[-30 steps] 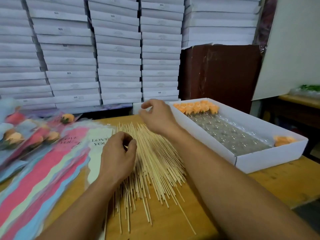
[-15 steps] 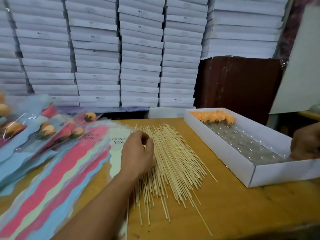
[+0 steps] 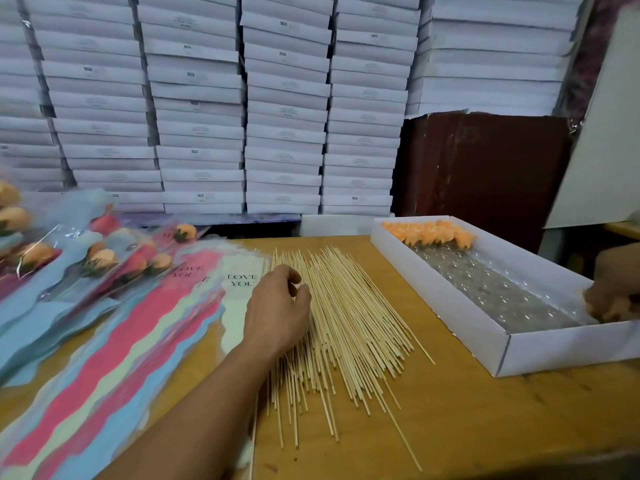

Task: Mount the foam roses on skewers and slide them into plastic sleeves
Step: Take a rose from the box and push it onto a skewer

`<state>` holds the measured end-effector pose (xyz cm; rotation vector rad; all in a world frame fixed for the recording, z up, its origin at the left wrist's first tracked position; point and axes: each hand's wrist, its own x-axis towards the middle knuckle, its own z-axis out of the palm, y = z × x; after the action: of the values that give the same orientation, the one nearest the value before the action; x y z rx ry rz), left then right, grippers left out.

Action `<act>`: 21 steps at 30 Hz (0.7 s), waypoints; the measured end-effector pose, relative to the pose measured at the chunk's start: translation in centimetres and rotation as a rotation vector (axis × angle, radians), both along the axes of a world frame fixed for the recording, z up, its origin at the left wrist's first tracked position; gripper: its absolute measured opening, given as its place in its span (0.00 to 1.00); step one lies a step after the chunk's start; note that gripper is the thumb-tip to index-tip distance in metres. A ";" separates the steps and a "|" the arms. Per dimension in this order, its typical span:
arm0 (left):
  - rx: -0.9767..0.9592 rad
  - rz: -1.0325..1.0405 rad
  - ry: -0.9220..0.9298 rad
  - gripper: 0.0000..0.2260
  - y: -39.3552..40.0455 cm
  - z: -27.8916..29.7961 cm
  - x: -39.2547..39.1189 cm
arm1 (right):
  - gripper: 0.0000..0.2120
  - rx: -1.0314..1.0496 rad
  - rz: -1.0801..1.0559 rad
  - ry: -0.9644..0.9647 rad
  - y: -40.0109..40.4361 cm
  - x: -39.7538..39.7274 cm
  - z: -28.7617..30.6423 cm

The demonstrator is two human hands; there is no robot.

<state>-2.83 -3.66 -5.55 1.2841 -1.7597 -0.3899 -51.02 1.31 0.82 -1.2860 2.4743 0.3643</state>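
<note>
A fresh cycle appears to be starting, with a skewer and a rose being gathered at once. At the centre of the frame the left hand (image 3: 277, 306) is laid on the fan of wooden skewers (image 3: 346, 313), its fingers curled down onto the sticks; whether a single skewer is already pinched cannot be told. At the right edge the right hand (image 3: 613, 285) is reached into the near corner of the white box (image 3: 540, 351), and something orange, seemingly a foam rose (image 3: 604, 311), is seen beneath its fingers, though the grip is cut off by the frame. More roses (image 3: 429, 232) are left at the box's far end. Printed plastic sleeves (image 3: 114, 344) are spread at lower left, with finished sleeved roses (image 3: 104, 261) piled at upper left. Next, one skewer must be separated and its tip pushed centrally into the rose's base.
</note>
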 end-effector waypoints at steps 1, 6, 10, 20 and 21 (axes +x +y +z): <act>0.003 -0.004 -0.005 0.06 0.0 0.0 -0.1 | 0.18 -0.041 0.014 -0.023 0.1 -0.2 0.2; 0.013 -0.051 0.024 0.07 0.1 0.1 -0.5 | 0.21 -0.337 0.041 -0.163 2.2 4.3 5.9; -0.020 -0.102 0.048 0.08 0.4 0.2 -0.7 | 0.20 -0.413 0.239 -0.213 2.4 12.0 7.5; -0.041 -0.328 0.176 0.16 0.8 0.5 -1.0 | 0.17 -0.774 0.395 -0.606 -1.2 24.7 4.7; -0.045 -0.338 0.185 0.17 0.9 0.6 -1.0 | 0.18 -0.778 0.383 -0.650 -1.7 25.6 4.0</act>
<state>-3.81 -2.80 -4.98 0.8876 -1.8152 -0.6354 -25.40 -0.44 4.84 -1.7855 1.8208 -0.8903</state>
